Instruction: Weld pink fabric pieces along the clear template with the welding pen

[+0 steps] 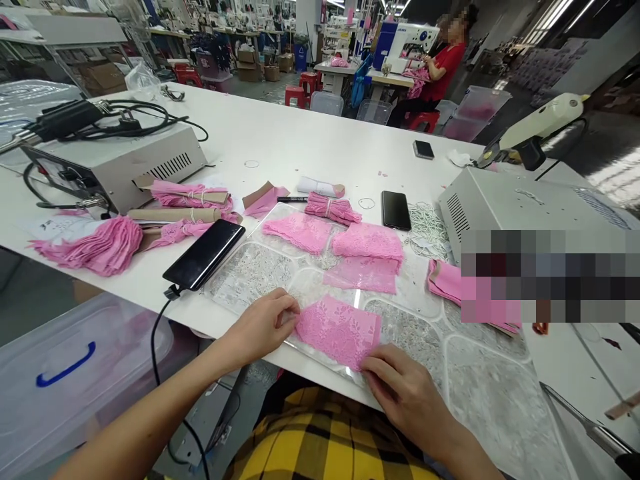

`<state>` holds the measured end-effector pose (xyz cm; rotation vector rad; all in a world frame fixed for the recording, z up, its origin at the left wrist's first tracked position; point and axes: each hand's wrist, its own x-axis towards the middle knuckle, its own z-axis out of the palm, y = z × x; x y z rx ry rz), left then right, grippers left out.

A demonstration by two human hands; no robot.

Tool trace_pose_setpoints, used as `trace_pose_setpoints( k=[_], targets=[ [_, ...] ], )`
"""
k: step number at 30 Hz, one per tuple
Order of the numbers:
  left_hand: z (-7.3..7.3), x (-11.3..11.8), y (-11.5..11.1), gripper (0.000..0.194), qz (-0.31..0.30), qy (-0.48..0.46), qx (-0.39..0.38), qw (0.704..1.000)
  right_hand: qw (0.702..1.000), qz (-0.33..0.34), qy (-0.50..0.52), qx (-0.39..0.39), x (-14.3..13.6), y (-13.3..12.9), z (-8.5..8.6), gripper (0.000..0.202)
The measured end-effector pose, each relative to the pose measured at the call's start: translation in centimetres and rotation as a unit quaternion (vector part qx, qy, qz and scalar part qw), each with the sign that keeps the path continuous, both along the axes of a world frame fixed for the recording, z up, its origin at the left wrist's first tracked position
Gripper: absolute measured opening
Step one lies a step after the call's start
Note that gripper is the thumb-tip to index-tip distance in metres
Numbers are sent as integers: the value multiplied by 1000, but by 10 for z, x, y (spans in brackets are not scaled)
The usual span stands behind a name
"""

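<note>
A flat pink lace piece [337, 330] lies at the table's front edge, on a clear, stone-patterned mat [480, 377]. My left hand [265, 323] pinches its left end between thumb and fingers. At its lower right corner, my right hand [400, 380] has thumb and fingers closed on the edge. Just behind it sits a stack of pink lace pieces [367, 243], with a sheer pink piece [360, 275] sticking out in front. Another pink lace stack [299, 231] is to its left. A tied pink bundle [333, 208] lies beyond both stacks.
A black phone [204, 253] with a cable is left of the mat; another phone [396, 210] lies beside white rubber bands [429, 230]. Grey metal boxes [120, 160] flank the work area. Pink bundles [107, 247] are at left. A pointed tool [590, 427] lies right. A co-worker [447, 67] sits behind.
</note>
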<state>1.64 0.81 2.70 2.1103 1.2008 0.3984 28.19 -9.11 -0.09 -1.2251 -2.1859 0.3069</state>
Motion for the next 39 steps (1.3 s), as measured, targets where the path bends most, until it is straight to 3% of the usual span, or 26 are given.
trace_pose_setpoints(
  k=[6,10,28,39],
  targets=[
    [-2,-17,-6,17,-98,-16,33,995,1000,3,2,-10,4,-2,0,20],
    [-11,-21,-7,17,-119,-14,93,988,1000,13,0,-10,5,0,0,20],
    [-13,-16,-3,24,-138,-8,148,979,998,8,58,-22,11,2,3,18],
    [-13,-16,-2,25,-142,8,169,975,999,-3,35,-10,10,4,-1,15]
  ],
)
